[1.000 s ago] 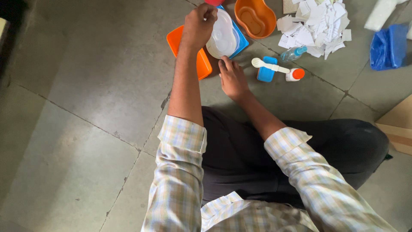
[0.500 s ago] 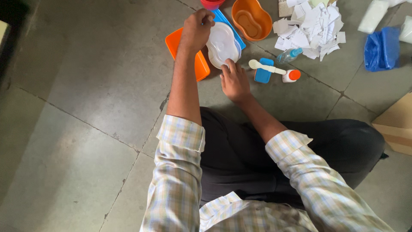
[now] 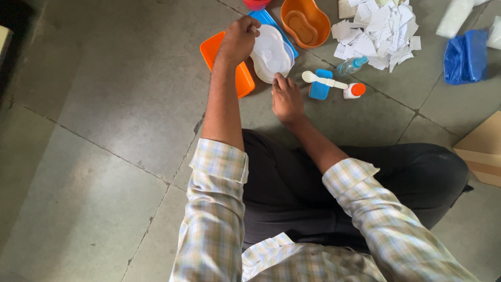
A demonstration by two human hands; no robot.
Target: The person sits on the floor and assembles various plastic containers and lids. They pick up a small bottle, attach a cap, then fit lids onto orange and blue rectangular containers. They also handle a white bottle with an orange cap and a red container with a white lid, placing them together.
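Note:
My left hand (image 3: 239,40) grips the far edge of a white translucent plastic lid (image 3: 271,53), holding it tilted on its side over the floor. My right hand (image 3: 286,96) touches the lid's lower edge with its fingertips. Behind the lid lies a blue container (image 3: 267,20), partly hidden. An orange tray (image 3: 241,78) lies flat under my left wrist. Just right of my right hand are a white spoon (image 3: 322,80), a small blue box (image 3: 319,90) and a white bottle with an orange cap (image 3: 354,90).
An orange oval tub (image 3: 305,22) stands at the top. A heap of torn white paper (image 3: 377,27) lies to its right, with a small clear bottle (image 3: 350,65) beside it. A blue bag (image 3: 466,55) and a cardboard box (image 3: 485,149) are at the right. My crossed legs fill the lower middle.
The lid has shifted slightly down and toward me in my left hand. My right hand has moved up from the floor to the lid's lower edge.

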